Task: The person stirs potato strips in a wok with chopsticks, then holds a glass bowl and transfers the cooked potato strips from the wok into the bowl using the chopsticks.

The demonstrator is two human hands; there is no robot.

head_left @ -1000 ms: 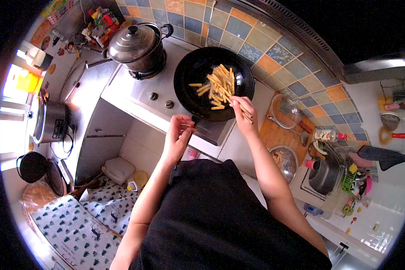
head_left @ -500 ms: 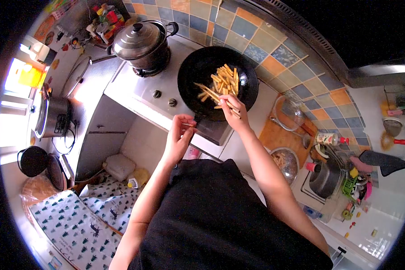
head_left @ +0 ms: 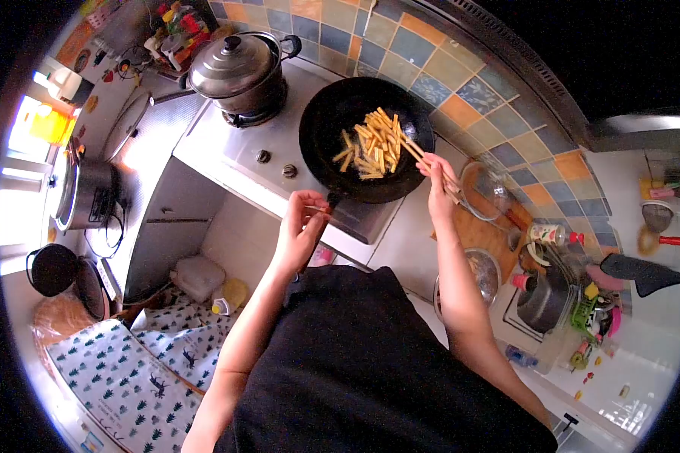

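Yellow strips (head_left: 377, 143) in wok (head_left: 326, 121): right hand (head_left: 440, 185) pinching chopsticks (head_left: 413, 148), left hand (head_left: 302, 226) curled, grip I cannot tell; hard stirring risks spillage.

Wok (head_left: 323, 140): one. Lidded pot (head_left: 238, 72) on stove (head_left: 234, 147): one. Control knobs (head_left: 289, 172): two. Chopsticks (head_left: 413, 149): two. Left hand (head_left: 301, 226): one. Right hand (head_left: 437, 189): one. Sink (head_left: 535, 309): one. Yellow strips (head_left: 381, 136): more than ten; overlap prevents exact count.

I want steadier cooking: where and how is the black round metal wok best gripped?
Probably by its dark, narrow handle, from the front of the steel stove: it juts from the wok frontward, where the bare left hand is.
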